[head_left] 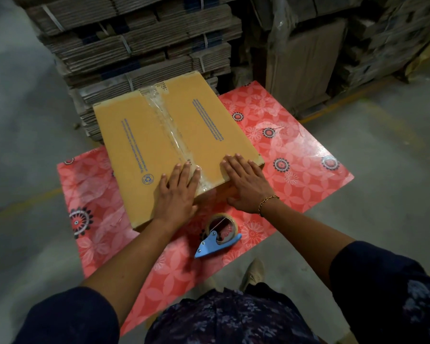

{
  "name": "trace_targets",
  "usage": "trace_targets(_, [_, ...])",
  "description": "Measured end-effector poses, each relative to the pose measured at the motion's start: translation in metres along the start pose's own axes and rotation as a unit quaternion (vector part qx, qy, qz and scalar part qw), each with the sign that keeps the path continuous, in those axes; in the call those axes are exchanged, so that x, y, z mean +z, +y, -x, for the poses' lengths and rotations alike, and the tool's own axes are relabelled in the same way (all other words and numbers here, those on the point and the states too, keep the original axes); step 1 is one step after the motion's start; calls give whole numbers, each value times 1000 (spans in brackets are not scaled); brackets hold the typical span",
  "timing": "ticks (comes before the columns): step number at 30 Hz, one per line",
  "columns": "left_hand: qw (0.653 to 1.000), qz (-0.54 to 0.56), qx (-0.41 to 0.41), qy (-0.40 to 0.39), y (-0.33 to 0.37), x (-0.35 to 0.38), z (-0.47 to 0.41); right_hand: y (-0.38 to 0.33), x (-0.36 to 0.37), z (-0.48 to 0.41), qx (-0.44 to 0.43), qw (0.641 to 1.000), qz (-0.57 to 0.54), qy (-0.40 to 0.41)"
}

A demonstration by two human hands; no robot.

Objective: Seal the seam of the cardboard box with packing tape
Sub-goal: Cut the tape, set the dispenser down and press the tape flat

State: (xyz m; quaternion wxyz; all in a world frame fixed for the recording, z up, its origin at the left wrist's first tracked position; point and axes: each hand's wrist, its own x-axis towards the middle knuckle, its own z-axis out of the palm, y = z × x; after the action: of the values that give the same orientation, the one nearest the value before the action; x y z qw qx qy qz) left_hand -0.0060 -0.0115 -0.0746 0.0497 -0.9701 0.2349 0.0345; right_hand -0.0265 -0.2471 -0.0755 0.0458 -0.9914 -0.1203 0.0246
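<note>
A tan cardboard box (139, 145) with blue print lies on a pink flowered table (296, 155). Clear packing tape (169, 130) runs along its middle seam from the far end to the near edge. My left hand (176, 192) lies flat on the box top at the near end, its fingers on the tape. My right hand (248, 184) rests flat on the near right corner, fingers on top and thumb down the side. A roll of tape in a blue dispenser (219, 235) lies on the table just in front of the box, between my arms.
Bundled stacks of flattened cardboard (139, 43) rise behind the table. More wrapped cartons (308, 63) stand at the back right. Grey concrete floor (382, 150) with yellow lines surrounds the table. One shoe (253, 274) shows below the table's near edge.
</note>
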Motion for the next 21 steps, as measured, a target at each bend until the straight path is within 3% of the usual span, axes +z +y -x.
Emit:
trace_targets(4, [999, 37, 13, 17, -7, 0, 6, -5, -9, -10, -62, 998, 21, 25])
trace_targets(7, [996, 66, -4, 53, -5, 2, 9, -12, -11, -27, -104, 994, 29, -1])
trace_targets(21, [998, 12, 7, 53, -1, 8, 2, -10, 4, -37, -125, 989, 74, -18])
